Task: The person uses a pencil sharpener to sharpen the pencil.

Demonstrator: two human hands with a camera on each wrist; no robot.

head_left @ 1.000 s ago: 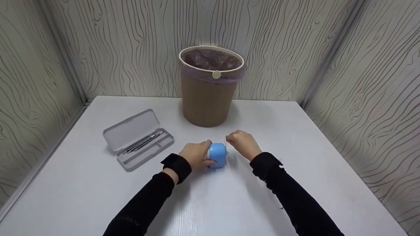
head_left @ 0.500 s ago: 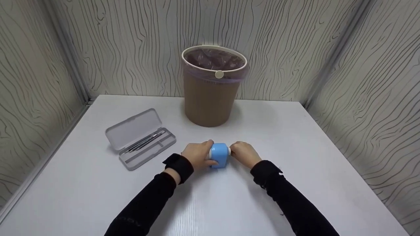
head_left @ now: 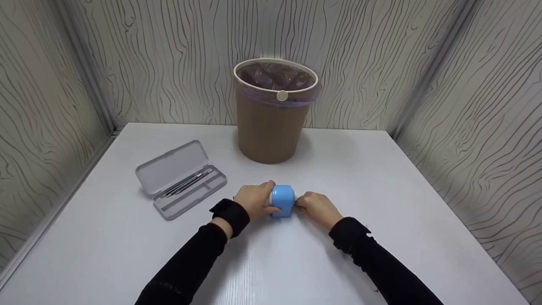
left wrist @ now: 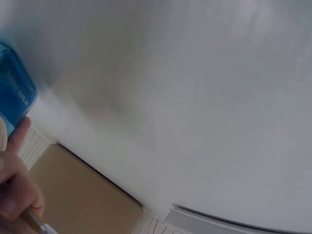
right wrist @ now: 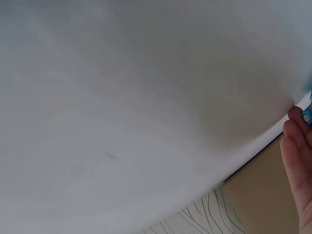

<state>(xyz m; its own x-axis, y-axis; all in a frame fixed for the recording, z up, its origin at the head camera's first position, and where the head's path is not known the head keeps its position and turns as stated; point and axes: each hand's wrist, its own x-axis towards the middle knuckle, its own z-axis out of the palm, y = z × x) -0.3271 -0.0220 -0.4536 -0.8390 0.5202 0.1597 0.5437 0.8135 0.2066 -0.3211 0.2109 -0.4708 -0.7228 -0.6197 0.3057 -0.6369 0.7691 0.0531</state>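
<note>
While both hands meet at mid-frame, the scene reads so:
Held thing: a small blue pencil sharpener point(head_left: 282, 201) stands on the white table point(head_left: 381, 178), centre of the head view.
Left hand: the left hand point(head_left: 254, 201) wraps its curled fingers round the sharpener's left side.
Right hand: the right hand point(head_left: 318, 208) pinches something at the sharpener's right side, probably its crank; the part itself is hidden.
Change: a second ago the right hand hovered higher, apart from the sharpener; now it has dropped against it, which suggests cranking is under way.
Around: an open grey pencil case point(head_left: 180, 180) with pencils lies left; a lined brown wastebasket point(head_left: 273, 112) stands behind.
Obstruction: nothing crowds the hands.
</note>
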